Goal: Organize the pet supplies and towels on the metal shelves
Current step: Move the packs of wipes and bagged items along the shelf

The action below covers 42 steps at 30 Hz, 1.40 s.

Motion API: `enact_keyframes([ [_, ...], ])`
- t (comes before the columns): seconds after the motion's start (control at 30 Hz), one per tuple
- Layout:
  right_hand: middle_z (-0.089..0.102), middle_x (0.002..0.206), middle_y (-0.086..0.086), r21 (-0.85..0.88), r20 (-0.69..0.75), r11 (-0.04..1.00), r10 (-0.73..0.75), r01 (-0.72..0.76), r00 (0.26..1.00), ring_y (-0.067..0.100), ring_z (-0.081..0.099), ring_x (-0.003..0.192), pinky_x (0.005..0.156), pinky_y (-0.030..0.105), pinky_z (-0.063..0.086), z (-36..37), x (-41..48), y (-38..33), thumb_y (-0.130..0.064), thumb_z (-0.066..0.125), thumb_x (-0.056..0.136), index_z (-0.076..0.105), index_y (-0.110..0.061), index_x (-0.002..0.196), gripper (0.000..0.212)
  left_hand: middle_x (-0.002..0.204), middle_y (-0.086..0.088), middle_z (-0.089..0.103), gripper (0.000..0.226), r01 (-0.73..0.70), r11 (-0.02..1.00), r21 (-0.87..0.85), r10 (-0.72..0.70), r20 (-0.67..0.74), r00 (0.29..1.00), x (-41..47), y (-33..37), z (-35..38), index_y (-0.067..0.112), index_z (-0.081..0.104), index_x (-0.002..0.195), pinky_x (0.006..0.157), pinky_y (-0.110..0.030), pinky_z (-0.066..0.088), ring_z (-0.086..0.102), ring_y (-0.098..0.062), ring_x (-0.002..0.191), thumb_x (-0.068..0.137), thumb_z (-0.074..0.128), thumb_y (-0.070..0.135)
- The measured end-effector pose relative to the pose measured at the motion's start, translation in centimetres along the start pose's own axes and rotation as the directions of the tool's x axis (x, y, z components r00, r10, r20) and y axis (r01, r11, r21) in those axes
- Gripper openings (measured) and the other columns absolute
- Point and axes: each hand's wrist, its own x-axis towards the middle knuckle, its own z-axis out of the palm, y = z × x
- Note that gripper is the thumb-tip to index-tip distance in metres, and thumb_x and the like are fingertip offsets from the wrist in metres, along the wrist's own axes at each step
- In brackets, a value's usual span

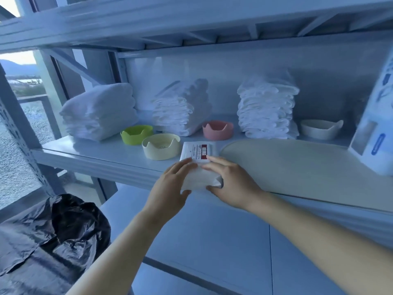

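Towels sit in three folded white piles along the back of the metal shelf [95,150]: left pile [100,111], middle pile [182,107], right pile [268,107]. Four cat-eared bowls stand near them: green bowl [136,135], cream bowl [161,146], pink bowl [218,129], white bowl [321,128]. A cream oval mat [297,162] lies at the right, beside a tall blue-and-white package [376,124]. At the shelf's front edge, the left hand [172,182] and right hand [229,184] together grip a white packet [196,152] with a red label, fingers on top, thumbs beneath. The packet overhangs the edge. Most of the shelf looks arranged; the packet appears not yet placed.
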Motion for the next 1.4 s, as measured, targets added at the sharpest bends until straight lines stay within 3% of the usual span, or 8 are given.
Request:
enact_keyframes([
  [0.2, 0.044, 0.144, -0.001, -0.027, -0.102, 1.0, -0.005, 0.002, 0.995, 0.012, 0.038, 0.133, 0.1, 0.005, 0.019, 0.4, -1.5, -0.7, -0.017, 0.068, 0.083, 0.059, -0.017, 0.125, 0.043, 0.137, 0.017, 0.047, 0.053, -0.099, 0.995, -0.007, 0.098, -0.11, 0.989, -1.4, -0.1, 0.0, 0.029, 0.054, 0.125, 0.083, -0.023, 0.043, 0.047, -0.012, 0.118, 0.078, 0.07, 0.011],
  [0.43, 0.042, 0.145, 0.002, -0.074, -0.12, 0.997, -0.01, 0.001, 0.993, 0.019, 0.036, 0.135, 0.108, 0.02, 0.023, 1.9, -2.6, -0.4, -0.012, 0.074, 0.076, 0.052, -0.016, 0.132, 0.061, 0.142, 0.014, 0.041, 0.057, -0.113, 0.992, -0.048, 0.11, -0.072, 0.991, -2.0, -0.1, 0.4, 0.026, 0.051, 0.129, 0.086, -0.021, 0.042, 0.05, -0.016, 0.12, 0.078, 0.066, 0.004],
  [0.63, 0.055, 0.133, 0.007, -0.096, -0.206, 0.993, -0.09, 0.071, 0.974, 0.025, 0.051, 0.122, 0.103, 0.028, 0.035, 1.8, -3.1, 0.0, -0.006, 0.077, 0.07, 0.062, -0.012, 0.12, 0.052, 0.135, 0.012, 0.051, 0.062, -0.117, 0.993, 0.007, 0.118, -0.089, 0.989, -2.4, 0.7, -0.5, 0.026, 0.057, 0.123, 0.078, -0.023, 0.045, 0.057, -0.019, 0.111, 0.069, 0.068, -0.002],
  [0.77, 0.06, 0.126, 0.005, -0.099, -0.257, 0.987, -0.15, 0.129, 0.955, 0.017, 0.052, 0.115, 0.099, 0.016, 0.035, 0.6, -4.5, 0.1, -0.008, 0.079, 0.067, 0.064, -0.013, 0.116, 0.051, 0.13, 0.013, 0.055, 0.061, -0.152, 0.988, 0.028, 0.155, -0.116, 0.981, -2.8, 2.6, -1.3, 0.028, 0.06, 0.117, 0.07, -0.022, 0.048, 0.061, -0.017, 0.101, 0.064, 0.072, -0.001],
  [0.87, 0.061, 0.123, 0.002, -0.062, -0.297, 0.989, -0.145, 0.132, 0.944, 0.012, 0.048, 0.112, 0.099, 0.013, 0.03, -1.5, -5.9, 0.5, -0.009, 0.076, 0.069, 0.064, -0.013, 0.115, 0.047, 0.125, 0.013, 0.059, 0.063, -0.22, 0.974, 0.052, 0.225, -0.139, 0.964, -2.8, 4.8, -1.8, 0.028, 0.061, 0.113, 0.068, -0.023, 0.051, 0.063, -0.016, 0.099, 0.059, 0.076, -0.001],
  [1.07, 0.06, 0.123, 0.002, -0.067, -0.378, 0.988, -0.155, 0.14, 0.913, 0.013, 0.051, 0.115, 0.098, 0.016, 0.038, -7.2, -10.7, 2.6, -0.015, 0.076, 0.074, 0.064, -0.015, 0.117, 0.045, 0.12, 0.017, 0.057, 0.065, -0.332, 0.941, 0.058, 0.337, -0.19, 0.922, -2.1, 11.6, -1.4, 0.027, 0.063, 0.114, 0.068, -0.024, 0.052, 0.051, -0.009, 0.113, 0.059, 0.078, -0.001],
  [1.4, 0.058, 0.124, 0.0, -0.169, -0.471, 0.984, -0.033, -0.053, 0.882, 0.01, 0.05, 0.115, 0.099, 0.016, 0.038, -18.4, -24.4, 9.9, -0.018, 0.077, 0.074, 0.063, -0.016, 0.119, 0.047, 0.114, 0.01, 0.063, 0.056, -0.546, 0.837, -0.027, 0.527, -0.226, 0.819, -0.6, 28.3, 5.1, 0.021, 0.066, 0.112, 0.083, -0.029, 0.052, 0.059, -0.022, 0.112, 0.062, 0.077, -0.004],
])
